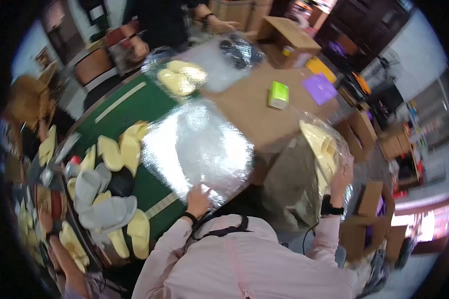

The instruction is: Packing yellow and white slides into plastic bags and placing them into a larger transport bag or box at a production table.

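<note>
My left hand [198,200] is at the near edge of a shiny clear bubble-wrap bag [199,142], with its fingers closed on that edge. The bag lies flat across the green and brown table. Off to the right, my right hand [342,174] grips a clear plastic bag [340,144] with a pair of pale yellow slippers [320,144] inside. That bag is tilted upright beyond the table's right edge, in front of a grey-brown sack [292,182]. Motion blurs some finger detail.
Loose yellow slippers [111,153] and grey slippers [107,214] crowd the table's left side. Bagged yellow slippers [182,78] lie farther back. A small green box [279,94] and a purple packet [320,89] sit rightward. Other people's hands [223,25] are near the far edge and at left.
</note>
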Demonstrator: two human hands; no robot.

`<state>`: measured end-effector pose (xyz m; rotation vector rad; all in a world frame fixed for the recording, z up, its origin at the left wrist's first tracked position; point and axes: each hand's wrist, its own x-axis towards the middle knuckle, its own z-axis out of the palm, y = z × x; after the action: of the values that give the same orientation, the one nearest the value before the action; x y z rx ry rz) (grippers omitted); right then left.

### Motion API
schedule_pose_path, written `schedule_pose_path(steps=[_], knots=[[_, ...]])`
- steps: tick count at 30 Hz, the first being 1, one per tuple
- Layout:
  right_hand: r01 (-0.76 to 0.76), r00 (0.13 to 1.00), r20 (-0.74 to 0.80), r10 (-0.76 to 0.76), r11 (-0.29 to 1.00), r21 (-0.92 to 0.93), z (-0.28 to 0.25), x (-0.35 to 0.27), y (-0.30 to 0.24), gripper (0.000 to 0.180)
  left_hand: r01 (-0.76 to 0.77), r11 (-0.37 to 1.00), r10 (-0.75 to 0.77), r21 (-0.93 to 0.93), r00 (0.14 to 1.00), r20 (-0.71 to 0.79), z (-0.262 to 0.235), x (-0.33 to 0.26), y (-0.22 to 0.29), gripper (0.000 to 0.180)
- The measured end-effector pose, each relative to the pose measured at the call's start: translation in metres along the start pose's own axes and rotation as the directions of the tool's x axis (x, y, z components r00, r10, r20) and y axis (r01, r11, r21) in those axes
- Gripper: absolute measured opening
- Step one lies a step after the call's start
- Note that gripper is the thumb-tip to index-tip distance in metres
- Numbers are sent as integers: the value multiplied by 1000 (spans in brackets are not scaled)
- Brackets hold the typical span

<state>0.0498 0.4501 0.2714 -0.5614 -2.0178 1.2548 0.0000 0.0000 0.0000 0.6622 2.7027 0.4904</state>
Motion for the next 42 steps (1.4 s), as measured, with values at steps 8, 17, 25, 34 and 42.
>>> schedule_pose_path(steps=[8,17,25,34,42], knots=[[370,862,176,-475,353,-859,-84,-21,62,21,-36,996,26,84,993,116,-12,21,31,58],[105,925,255,280,458,-883,-87,-83,135,38,48,997,-42,59,995,-91,-29,32,36,29],[6,949,216,231,672,-741,-97,-77,194,75,37,999,-32,29,990,-138,-17,53,44,38],[419,870,465,163,253,-872,-76,-64,236,64,228,973,-225,-40,972,60,-20,46,54,44],[198,928,220,300,102,-975,-13,-51,205,57,219,973,-221,-66,975,-30,-11,46,56,41]])
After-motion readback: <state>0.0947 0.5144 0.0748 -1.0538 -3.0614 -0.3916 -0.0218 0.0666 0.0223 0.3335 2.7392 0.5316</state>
